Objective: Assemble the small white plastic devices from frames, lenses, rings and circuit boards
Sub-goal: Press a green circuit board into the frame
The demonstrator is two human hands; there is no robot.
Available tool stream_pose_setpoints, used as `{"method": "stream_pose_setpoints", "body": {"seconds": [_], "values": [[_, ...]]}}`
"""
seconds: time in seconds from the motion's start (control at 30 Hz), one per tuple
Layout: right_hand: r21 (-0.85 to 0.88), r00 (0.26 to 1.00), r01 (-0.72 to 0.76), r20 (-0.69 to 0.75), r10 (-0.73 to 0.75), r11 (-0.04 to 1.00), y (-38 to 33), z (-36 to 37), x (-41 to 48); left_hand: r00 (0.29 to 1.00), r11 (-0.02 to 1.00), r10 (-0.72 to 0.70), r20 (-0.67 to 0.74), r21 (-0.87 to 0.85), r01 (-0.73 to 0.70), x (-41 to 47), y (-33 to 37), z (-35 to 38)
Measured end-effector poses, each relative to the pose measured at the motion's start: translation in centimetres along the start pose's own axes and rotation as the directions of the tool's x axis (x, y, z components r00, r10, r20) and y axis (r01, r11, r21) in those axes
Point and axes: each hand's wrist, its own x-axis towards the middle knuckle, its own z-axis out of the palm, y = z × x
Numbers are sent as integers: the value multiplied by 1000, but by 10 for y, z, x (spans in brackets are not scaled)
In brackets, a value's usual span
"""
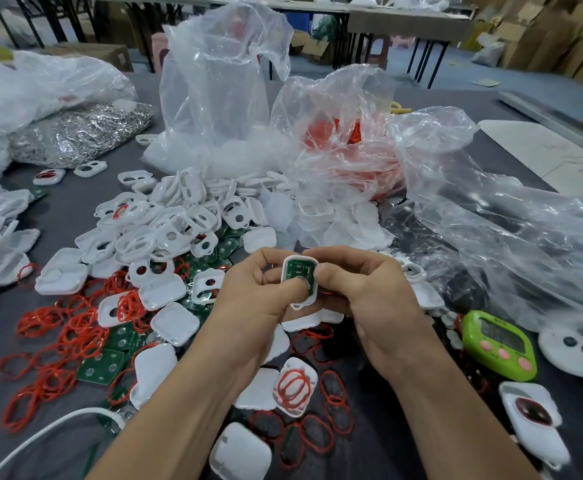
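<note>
My left hand (248, 299) and right hand (363, 292) both grip one white frame (300, 304) (green circuit board (298, 271) seated inside), left thumb pressing it.

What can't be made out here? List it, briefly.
Head view:
- White frame underside: hidden behind left hand and right hand.
- Circuit board lower end: under the left thumb; markings too small.
- Green timer display: unreadable, blurred.
- Red-filled bag contents: veiled by crumpled plastic.

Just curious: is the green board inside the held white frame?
Inside: the green board lies within the rim of the white frame.
</note>
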Motion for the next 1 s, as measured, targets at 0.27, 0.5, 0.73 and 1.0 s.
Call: {"method": "stream_pose_setpoints", "body": {"seconds": [0.27, 0.5, 0.73, 1.0], "values": [[26, 999, 14, -31, -14, 1000, -3, -3, -1, 999, 1000, 7, 36, 18, -7, 1, 0, -1], [37, 997, 0, -83, 3, 999, -4, -5, 0, 1000, 1000, -9, 26, 24, 8, 1, -1, 0], [8, 984, 30, -174, -29, 1000, -7, -14, 2, 1000, 1000, -21, 0, 21, 21, 1, 3, 1], [-61, 945, 68, -316, -84, 996, -12, -30, 7, 999, 999, -34, -10, -15, 34, 3, 2, -1]]}}
